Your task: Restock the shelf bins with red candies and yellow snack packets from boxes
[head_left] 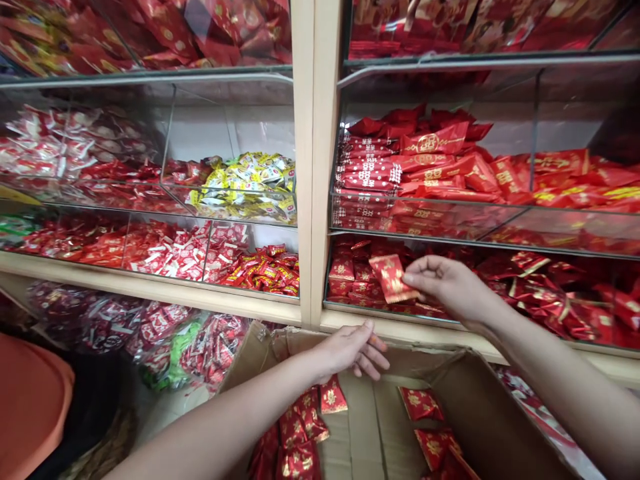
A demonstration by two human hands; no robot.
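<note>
Pinched in the fingers of my right hand (445, 287) is a red candy packet (393, 279) with gold print. It is held at the front of the lower right shelf compartment, where similar red packets (345, 273) are stacked. My left hand (357, 351) hangs over the cardboard box (363, 427), its fingers loosely spread and nothing seen in them. Several more red and gold packets (300, 427) lie at the box's left side, partly covered by my left forearm. Others (435, 433) lie at its right side.
Clear-fronted shelves with wooden frames hold red packets (435, 160) and yellow wrapped sweets (250, 177). A wooden upright (313, 160) divides the left and right bays. Bagged sweets (165, 333) sit under the left shelves. Orange cloth (30, 407) shows at the lower left.
</note>
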